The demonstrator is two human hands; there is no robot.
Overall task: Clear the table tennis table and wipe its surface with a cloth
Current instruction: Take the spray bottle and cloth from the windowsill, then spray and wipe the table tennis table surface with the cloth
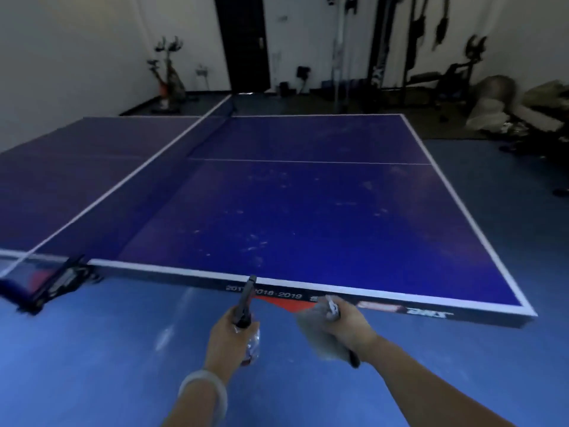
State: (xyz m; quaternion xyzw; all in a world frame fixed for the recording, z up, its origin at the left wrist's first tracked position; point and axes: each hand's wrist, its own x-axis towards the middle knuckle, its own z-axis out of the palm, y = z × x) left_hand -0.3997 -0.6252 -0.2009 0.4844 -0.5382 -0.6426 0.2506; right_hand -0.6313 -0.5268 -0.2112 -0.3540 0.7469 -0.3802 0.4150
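Table tennis table [308, 217] fills mid-frame just above both hands, its near edge running left to right: the right hand [348, 328], nearer that edge, grips a grey cloth [320, 337], while the left hand [229, 337] clasps a dark paddle [246, 303] and plastic bottle [252, 346].

only the net [172, 177] bars the open tabletop [308, 217], its clamp [61, 278] jutting at the edge
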